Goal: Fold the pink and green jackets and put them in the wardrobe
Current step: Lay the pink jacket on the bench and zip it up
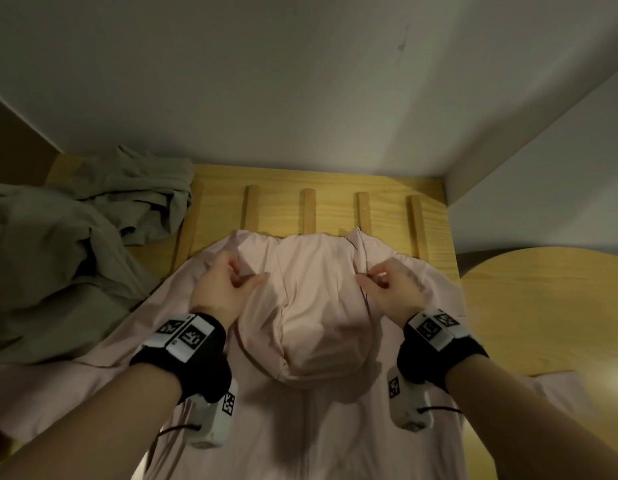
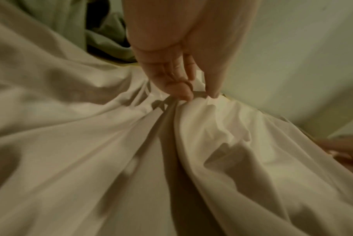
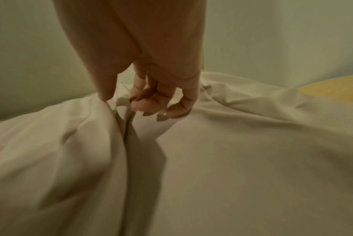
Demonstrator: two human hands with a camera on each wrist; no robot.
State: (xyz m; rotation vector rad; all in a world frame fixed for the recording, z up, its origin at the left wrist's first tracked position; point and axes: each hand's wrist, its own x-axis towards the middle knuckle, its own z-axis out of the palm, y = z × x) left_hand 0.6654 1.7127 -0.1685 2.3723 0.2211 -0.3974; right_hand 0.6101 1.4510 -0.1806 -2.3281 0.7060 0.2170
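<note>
The pink jacket (image 1: 321, 403) lies spread flat on a slatted wooden bed frame (image 1: 387, 216), its long axis running from the person toward the wall, collar end at the far side near the slats and hem toward the person. Its hood (image 1: 314, 306) is folded down over the back, rounded end pointing at the person. The left hand (image 1: 228, 282) and right hand (image 1: 394, 282) sit on either side of the hood at the shoulders. In the wrist views each hand pinches a ridge of pink fabric between thumb and curled fingers: the left hand (image 2: 177, 75) gathers a fold that pulls creases toward it, and the right hand (image 3: 149, 89) grips a raised seam-like fold. The sleeves spread out to both sides below the forearms. The green jacket (image 1: 68, 251) lies crumpled at the left of the bed, just beside the pink jacket's left shoulder, apart from both hands
</note>
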